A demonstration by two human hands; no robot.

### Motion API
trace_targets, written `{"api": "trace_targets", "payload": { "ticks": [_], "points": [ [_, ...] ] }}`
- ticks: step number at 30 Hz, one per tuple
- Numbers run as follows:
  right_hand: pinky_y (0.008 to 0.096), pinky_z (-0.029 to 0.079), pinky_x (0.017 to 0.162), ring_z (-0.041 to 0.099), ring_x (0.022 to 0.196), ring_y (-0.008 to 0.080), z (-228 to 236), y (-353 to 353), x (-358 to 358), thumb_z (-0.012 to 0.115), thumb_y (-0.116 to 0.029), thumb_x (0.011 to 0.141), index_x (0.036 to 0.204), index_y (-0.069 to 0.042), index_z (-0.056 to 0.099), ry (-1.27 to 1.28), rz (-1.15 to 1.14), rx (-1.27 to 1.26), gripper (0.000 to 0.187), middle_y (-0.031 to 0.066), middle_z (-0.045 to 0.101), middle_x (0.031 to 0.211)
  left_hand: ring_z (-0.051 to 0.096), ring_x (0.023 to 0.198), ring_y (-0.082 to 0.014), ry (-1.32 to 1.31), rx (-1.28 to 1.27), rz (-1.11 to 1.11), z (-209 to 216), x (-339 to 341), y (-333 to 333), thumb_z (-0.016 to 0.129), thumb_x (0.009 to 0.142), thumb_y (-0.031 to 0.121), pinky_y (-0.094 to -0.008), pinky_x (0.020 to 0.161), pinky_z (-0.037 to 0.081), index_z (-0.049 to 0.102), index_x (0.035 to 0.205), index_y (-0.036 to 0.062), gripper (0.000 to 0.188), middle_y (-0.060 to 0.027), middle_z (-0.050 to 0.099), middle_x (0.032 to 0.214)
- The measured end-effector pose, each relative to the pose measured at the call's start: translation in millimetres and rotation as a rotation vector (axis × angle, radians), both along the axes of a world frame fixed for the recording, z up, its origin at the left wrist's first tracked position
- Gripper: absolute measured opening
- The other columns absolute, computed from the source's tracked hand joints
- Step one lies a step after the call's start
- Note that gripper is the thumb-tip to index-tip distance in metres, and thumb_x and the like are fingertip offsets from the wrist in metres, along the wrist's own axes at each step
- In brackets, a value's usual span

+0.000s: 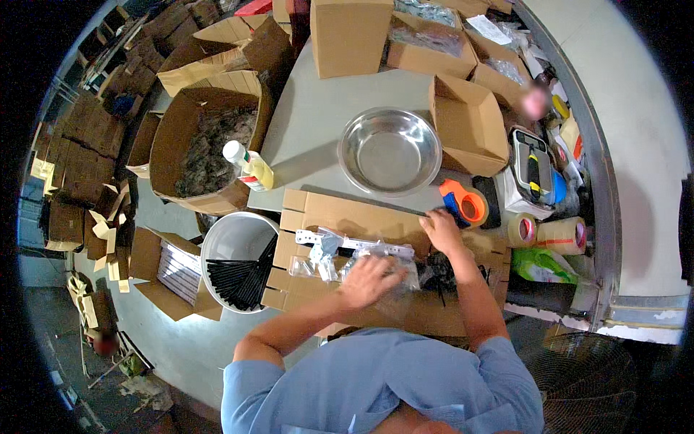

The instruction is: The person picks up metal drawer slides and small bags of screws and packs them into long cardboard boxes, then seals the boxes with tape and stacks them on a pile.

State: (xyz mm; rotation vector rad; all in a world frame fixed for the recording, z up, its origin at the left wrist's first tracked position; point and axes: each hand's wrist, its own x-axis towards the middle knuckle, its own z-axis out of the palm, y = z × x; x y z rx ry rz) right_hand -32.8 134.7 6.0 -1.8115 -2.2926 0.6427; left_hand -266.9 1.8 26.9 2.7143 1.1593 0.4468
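"Cardboard [340,210] lies over your grey table [307,105]; what's hard to make out?"

"My left hand [372,281] blurs over clear plastic bags [410,279]; I can't tell whether it grips. My right hand [442,231] is stretched to the cardboard's far edge, grip also unclear."

"And the metal rail [354,244]?"

"Pale, perforated, lying across the cardboard just beyond my left hand."

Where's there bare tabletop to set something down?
Bare grey tabletop lies between the bottle and steel bowl, up to the tall box. The cardboard sheet is crowded around the left hand; tape dispenser and tape rolls crowd the right.
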Motion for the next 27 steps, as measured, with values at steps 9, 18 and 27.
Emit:
{"api": "trace_targets", "payload": {
  "ticks": [9, 18, 27],
  "points": [
    [0.0444, 0.038, 0.093, 0.049, 0.105, 0.0354, 9.4, -42.1, 15.0, 0.061, -0.027, 0.08, 0.116, -0.003, 0.053, -0.003, 0.08, 0.238, 0.044, 0.0179, 0.055, 0.108, 0.03, 0.129, -0.0312, 0.09, -0.131, -0.201, 16.1, 25.0, -14.5, 0.062, 0.074, 0.05, -0.0603, 0.103, 0.022, 0.039, 0.135, 0.0184, 0.073, -0.0101, 0.033, 0.14],
    [0.0471, 0.036, 0.093, 0.047, 0.104, 0.0376, 67.4, -102.1, 38.8, 0.07, -0.045, 0.069, 0.126, 0.003, 0.043, 0.109, 0.253, 0.175, 0.08, 0.0195, 0.049, 0.111, 0.008, 0.138, -0.037, 0.295, -0.069, -0.03, -7.2, -21.5, -38.7, 0.077, 0.059, 0.048, -0.068, 0.102, 0.015, 0.015, 0.145, 0.0249, 0.108, -0.0088, 0.006, 0.152],
    [0.0413, 0.038, 0.095, 0.048, 0.107, 0.034, 51.1, -113.4, 49.8, 0.069, -0.05, 0.06, 0.132, 0.002, 0.036, -0.067, 0.33, 0.261, 0.094, 0.0174, 0.048, 0.122, 0.054, 0.106, -0.0284, 0.21, -0.292, 0.191, 20.4, -7.8, 52.9, 0.073, 0.061, 0.048, -0.0465, 0.084, 0.045, 0.044, 0.129, 0.0168, 0.081, -0.0076, 0.052, 0.125]
  ]
}}
